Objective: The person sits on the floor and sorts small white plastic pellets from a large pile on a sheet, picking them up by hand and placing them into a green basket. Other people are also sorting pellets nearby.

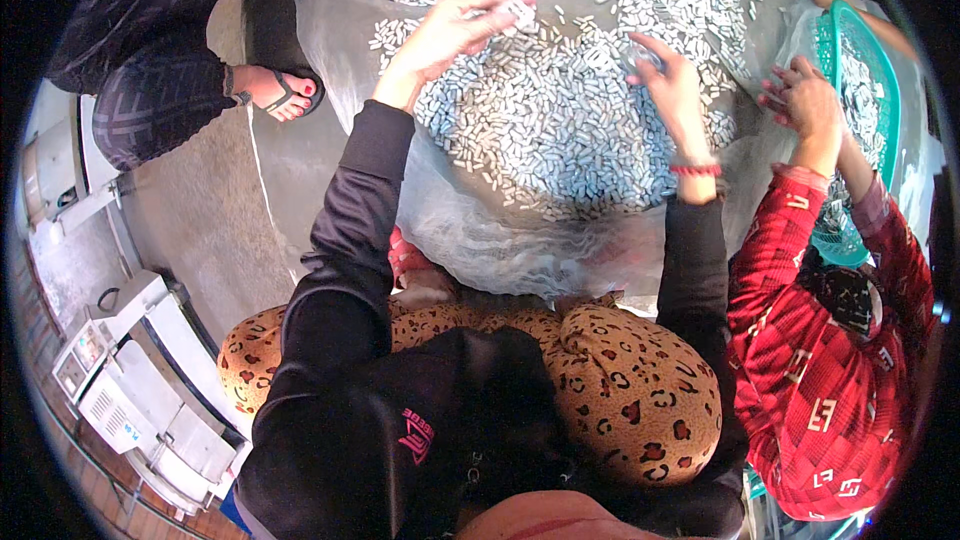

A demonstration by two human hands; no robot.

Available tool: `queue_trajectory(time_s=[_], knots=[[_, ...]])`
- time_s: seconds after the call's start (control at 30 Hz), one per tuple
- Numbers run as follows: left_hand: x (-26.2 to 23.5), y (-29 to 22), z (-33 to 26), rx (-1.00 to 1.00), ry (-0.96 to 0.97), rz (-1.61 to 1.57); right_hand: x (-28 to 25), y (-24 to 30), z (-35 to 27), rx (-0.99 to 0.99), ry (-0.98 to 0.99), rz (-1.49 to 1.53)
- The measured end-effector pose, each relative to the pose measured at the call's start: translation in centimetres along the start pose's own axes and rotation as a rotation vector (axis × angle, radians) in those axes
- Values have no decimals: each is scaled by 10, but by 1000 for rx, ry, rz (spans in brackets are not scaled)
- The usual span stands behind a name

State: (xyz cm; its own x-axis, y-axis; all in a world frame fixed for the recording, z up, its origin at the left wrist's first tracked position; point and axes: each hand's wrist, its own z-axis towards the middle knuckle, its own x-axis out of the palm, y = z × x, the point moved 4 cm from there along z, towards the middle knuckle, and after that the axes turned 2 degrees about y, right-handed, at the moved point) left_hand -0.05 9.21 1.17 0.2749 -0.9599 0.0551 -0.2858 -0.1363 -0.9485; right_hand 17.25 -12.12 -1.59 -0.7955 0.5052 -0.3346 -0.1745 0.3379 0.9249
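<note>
A wide spread of small whitish, oblong pieces (560, 130) lies on a sheet in front of me. My left hand (455, 35) is over its far left part, fingers closed on a small clump of whitish pieces (518, 16). Over the right part of the spread is my right hand (672, 90), with a red bracelet (695, 170) at the wrist. Its thumb and index finger curve around something pale and partly see-through, too blurred to name. Both hands are raised a little above the pieces, and the exact contents of the left fingers are partly hidden.
To the right, a person in a red patterned top (820, 340) reaches by a green basket (893, 110) holding similar pieces. Clear plastic sheeting (500, 245) hangs toward my knees. A sandalled foot (285, 95) is at left, with white machine-like equipment (150, 400) beyond.
</note>
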Motion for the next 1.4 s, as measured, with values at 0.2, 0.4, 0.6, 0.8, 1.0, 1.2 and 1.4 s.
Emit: queue_trajectory(time_s=[0.2,0.4,0.6,0.8,1.0,1.2,1.4], knots=[[-15,-3,-17,262,61,-997,57,3,27,-153,180,-877],[-49,52,-52,1,-446,-430,20,0,-10,207,117,-94],[56,128,-67,-19,-1281,779,20,-39,-17,-59,-55,-54],[131,79,49,-23,-819,474,-11,-29,-24,338,-295,308],[174,74,86,367,-498,705,-8,-19,-33,382,-266,721],[39,86,56,398,-238,1312,0,7,-42,336,0,1165],[-66,76,8,216,-269,1054,4,24,-36,294,38,1158]])
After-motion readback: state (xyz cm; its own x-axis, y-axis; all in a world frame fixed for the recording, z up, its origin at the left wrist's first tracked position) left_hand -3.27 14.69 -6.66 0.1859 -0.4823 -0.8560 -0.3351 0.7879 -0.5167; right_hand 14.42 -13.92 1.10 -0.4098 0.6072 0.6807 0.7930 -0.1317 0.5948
